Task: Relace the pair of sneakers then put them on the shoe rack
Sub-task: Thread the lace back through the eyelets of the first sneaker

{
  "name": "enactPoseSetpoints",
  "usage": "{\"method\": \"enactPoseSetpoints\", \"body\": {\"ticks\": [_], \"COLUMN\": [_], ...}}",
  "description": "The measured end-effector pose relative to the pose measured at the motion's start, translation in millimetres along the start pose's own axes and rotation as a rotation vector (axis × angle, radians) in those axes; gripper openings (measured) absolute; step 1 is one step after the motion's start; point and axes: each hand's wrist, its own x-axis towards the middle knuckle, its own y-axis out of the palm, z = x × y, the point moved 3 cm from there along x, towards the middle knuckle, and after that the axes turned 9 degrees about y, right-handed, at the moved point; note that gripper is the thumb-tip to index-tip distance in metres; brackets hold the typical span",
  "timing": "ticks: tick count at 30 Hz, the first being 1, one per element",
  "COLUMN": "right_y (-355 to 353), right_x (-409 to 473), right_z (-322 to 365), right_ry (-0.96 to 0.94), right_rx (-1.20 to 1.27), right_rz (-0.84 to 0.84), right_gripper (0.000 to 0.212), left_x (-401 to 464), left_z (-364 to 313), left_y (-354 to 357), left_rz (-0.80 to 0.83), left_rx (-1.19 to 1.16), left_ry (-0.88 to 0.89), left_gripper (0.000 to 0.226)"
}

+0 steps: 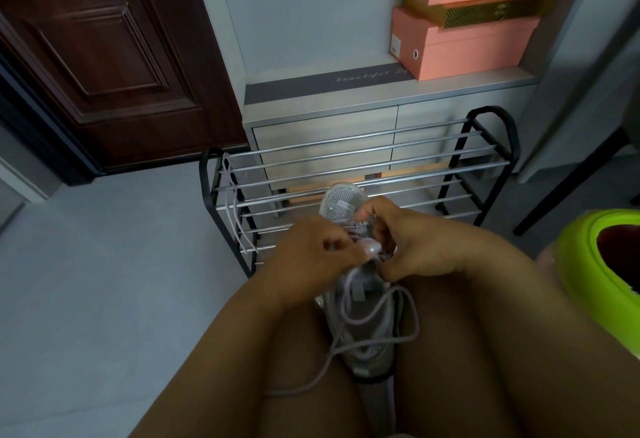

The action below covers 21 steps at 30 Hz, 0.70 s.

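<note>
A grey and lilac sneaker (360, 344) lies between my thighs, its glittery toe (341, 203) pointing at the shoe rack. My left hand (311, 257) and my right hand (408, 247) meet over its eyelets, each with fingers curled and pinching the lilac lace (381, 306). The lace's loose ends loop over the shoe's opening and trail across my left thigh. A second lilac lace (233, 209) hangs from the left end of the black and chrome shoe rack (363, 157). The other sneaker is not in view.
The rack stands on the pale floor in front of a grey drawer cabinet (322, 126) with pink shoe boxes (460, 46) stacked on top. A dark wooden door (104, 56) is at the left. A lime green object (602, 257) sits at my right.
</note>
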Motion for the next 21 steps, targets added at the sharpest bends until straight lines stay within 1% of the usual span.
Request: {"method": "enactPoseSetpoints", "body": {"ticks": [2, 5, 8, 12, 14, 15, 17, 21], "right_y": [0.1, 0.0, -0.8, -3.0, -2.1, -1.7, -0.6, 2.2], "right_x": [-0.3, -0.6, 1.2, 1.1, 0.1, -0.5, -0.8, -1.7], "right_z": [0.1, -1.3, -3.9, -4.9, -2.5, -1.1, 0.3, 3.4], "right_ry": [-0.001, -0.002, 0.002, 0.019, 0.007, -0.002, -0.022, -0.043], "right_rx": [0.002, -0.007, -0.007, -0.01, -0.025, -0.032, -0.043, -0.045], "right_rz": [0.0, -0.002, -0.005, 0.002, -0.001, -0.01, -0.027, -0.016], "right_gripper": [0.074, 0.075, 0.077, 0.072, 0.065, 0.06, 0.054, 0.049], "left_x": [2.9, 2.0, -4.6, -15.5, -17.4, -17.9, -16.8, -12.9], "left_z": [4.2, 2.8, 4.7, 11.8, 13.6, 13.8, 13.8, 14.2], "left_y": [5.9, 7.5, -0.6, -8.4, -9.0, -9.7, -9.3, -7.5], "left_rz": [0.072, 0.114, 0.033, 0.019, 0.038, 0.041, 0.023, -0.11], "left_rx": [0.065, -0.001, -0.196, -0.549, -0.629, -0.624, -0.538, -0.352], "left_ry": [0.04, 0.05, -0.038, 0.006, -0.002, -0.014, -0.048, -0.141], "left_gripper": [0.031, 0.022, 0.011, 0.029, 0.03, 0.028, 0.021, 0.017]}}
